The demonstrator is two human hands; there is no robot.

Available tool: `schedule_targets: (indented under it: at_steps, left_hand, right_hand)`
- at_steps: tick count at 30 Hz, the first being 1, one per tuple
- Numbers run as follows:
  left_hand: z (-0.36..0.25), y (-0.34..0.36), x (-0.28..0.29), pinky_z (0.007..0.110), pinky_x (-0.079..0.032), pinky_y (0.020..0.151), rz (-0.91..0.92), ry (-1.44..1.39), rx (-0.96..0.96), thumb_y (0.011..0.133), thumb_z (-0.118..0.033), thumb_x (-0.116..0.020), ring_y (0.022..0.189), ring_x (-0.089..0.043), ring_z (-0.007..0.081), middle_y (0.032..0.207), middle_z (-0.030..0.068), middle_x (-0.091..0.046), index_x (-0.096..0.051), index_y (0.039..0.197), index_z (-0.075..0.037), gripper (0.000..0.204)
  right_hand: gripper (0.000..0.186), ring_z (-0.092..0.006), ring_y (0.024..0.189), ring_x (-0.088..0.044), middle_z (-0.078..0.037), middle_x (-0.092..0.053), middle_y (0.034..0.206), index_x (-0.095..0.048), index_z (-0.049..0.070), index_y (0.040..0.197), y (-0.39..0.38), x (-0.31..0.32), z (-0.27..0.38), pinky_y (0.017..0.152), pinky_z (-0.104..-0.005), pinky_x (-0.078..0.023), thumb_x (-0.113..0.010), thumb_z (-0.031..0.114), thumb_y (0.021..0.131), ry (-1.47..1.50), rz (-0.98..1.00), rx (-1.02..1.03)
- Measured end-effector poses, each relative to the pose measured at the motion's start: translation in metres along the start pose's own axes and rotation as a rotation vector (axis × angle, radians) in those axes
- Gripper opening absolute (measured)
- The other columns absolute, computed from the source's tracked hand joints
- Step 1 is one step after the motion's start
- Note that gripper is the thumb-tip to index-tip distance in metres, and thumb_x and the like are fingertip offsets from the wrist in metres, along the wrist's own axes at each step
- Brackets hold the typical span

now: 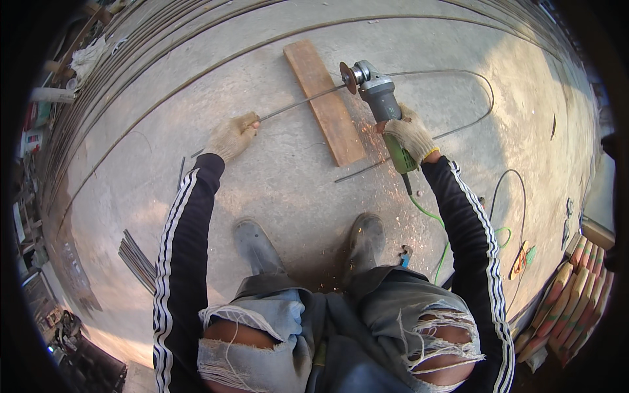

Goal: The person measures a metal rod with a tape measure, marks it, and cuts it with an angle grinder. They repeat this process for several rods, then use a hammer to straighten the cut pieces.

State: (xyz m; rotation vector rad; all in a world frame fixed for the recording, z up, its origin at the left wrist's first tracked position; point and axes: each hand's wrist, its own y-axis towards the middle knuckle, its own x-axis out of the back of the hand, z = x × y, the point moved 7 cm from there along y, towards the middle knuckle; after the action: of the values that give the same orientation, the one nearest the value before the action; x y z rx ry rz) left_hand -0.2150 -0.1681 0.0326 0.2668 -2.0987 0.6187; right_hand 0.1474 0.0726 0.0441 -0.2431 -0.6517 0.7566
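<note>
Gloved with bare fingertips, my left hand [234,136] is closed round one end of a thin steel rod [293,107]. The rod crosses over a flat wooden board [322,101] lying on the floor, bends in a U at the right and comes back to a free end left of the grinder. My right hand [409,133], in a like glove, grips a green and grey angle grinder [381,95]. Its brown disc [348,78] meets the rod just right of the board. Orange sparks spray down toward my boots.
Long steel bars [196,77] curve across the floor at the far side. Short cut rods [137,262] lie bundled at the left. A green cord [426,213] runs from the grinder past my right forearm. Pliers [521,259] and stacked painted wood pieces [569,302] are at the right.
</note>
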Motion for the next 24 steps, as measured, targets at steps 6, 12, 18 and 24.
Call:
schedule_targets:
  at_steps: [6,12,18,24]
  left_hand:
    - [-0.001,0.001,0.001,0.044,-0.054,0.108,0.011,0.016,-0.005,0.107,-0.04,-0.059,0.122,-0.073,0.0337,0.129,0.0163,-0.077,-0.07,0.143,-0.015,0.046]
    - [0.007,0.003,-0.006,0.043,-0.053,0.111,0.027,0.031,0.063,0.108,-0.039,-0.06,0.126,-0.071,0.0318,0.135,0.0157,-0.075,-0.068,0.146,-0.012,0.047]
    - [0.003,0.002,-0.004,0.043,-0.054,0.107,0.022,-0.017,-0.004,0.108,-0.034,-0.061,0.122,-0.072,0.0347,0.13,0.0172,-0.076,-0.073,0.135,-0.009,0.039]
    - [0.002,-0.001,-0.001,0.043,-0.054,0.107,-0.032,-0.012,-0.018,0.108,-0.036,-0.062,0.122,-0.072,0.035,0.131,0.0193,-0.076,-0.072,0.139,-0.009,0.042]
  right_hand:
    - [0.06,-0.0257,0.081,-0.069,-0.013,-0.073,0.092,-0.069,0.004,0.117,-0.003,0.001,0.004,0.075,-0.0383,-0.055,-0.088,0.041,0.073,-0.054,-0.019,0.001]
    - [0.061,-0.027,0.081,-0.07,-0.014,-0.073,0.092,-0.069,0.003,0.116,-0.005,0.002,0.003,0.076,-0.0391,-0.056,-0.086,0.045,0.074,-0.105,-0.019,-0.038]
    - [0.056,-0.0248,0.08,-0.07,-0.013,-0.073,0.092,-0.068,0.003,0.117,0.002,0.0,0.006,0.075,-0.0393,-0.056,-0.085,0.04,0.078,-0.048,-0.008,0.017]
    - [0.055,-0.0233,0.078,-0.069,-0.012,-0.073,0.091,-0.068,0.003,0.116,0.007,-0.002,0.002,0.073,-0.0381,-0.055,-0.085,0.037,0.077,0.007,0.002,0.014]
